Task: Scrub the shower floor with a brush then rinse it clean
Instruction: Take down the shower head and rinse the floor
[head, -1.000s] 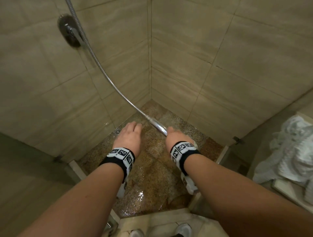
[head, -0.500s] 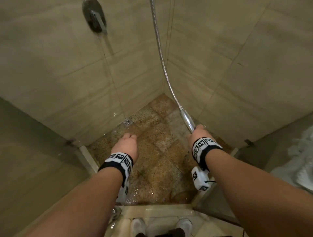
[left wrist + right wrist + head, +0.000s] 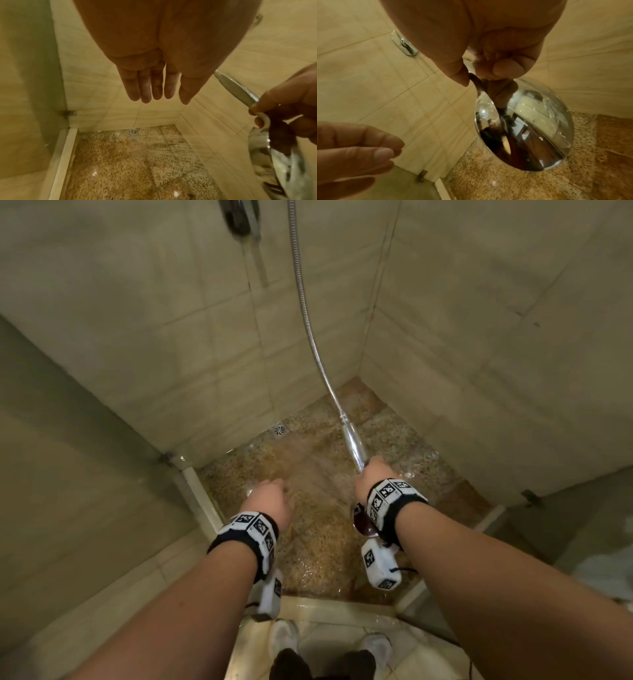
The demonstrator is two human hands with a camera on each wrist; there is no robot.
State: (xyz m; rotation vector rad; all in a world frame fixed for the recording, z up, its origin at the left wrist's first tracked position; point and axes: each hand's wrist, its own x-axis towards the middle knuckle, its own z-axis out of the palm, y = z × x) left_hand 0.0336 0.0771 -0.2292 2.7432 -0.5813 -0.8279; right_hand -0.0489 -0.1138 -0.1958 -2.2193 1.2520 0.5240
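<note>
My right hand (image 3: 371, 477) grips the chrome handle of a hand shower (image 3: 356, 448), fingers curled round it (image 3: 498, 70). The round chrome shower head (image 3: 523, 124) points down and sprays water across the speckled brown shower floor (image 3: 318, 542). The metal hose (image 3: 303, 302) runs up from the handle toward the top of the frame. My left hand (image 3: 270, 505) hovers over the wet floor to the left, holding nothing, its fingers straight and pointing down (image 3: 150, 86). No brush is in view.
A small round drain (image 3: 279, 429) sits in the far left corner of the floor. Beige tiled walls (image 3: 479, 337) close in the stall, with a chrome wall fitting (image 3: 239, 217) high up. A raised threshold (image 3: 329, 607) lies in front, my shoes (image 3: 282, 638) behind it.
The view has tilted down toward the floor. My right hand has shifted right with the shower handle, and spray now visibly hits the floor. My left hand has drawn back slightly.
</note>
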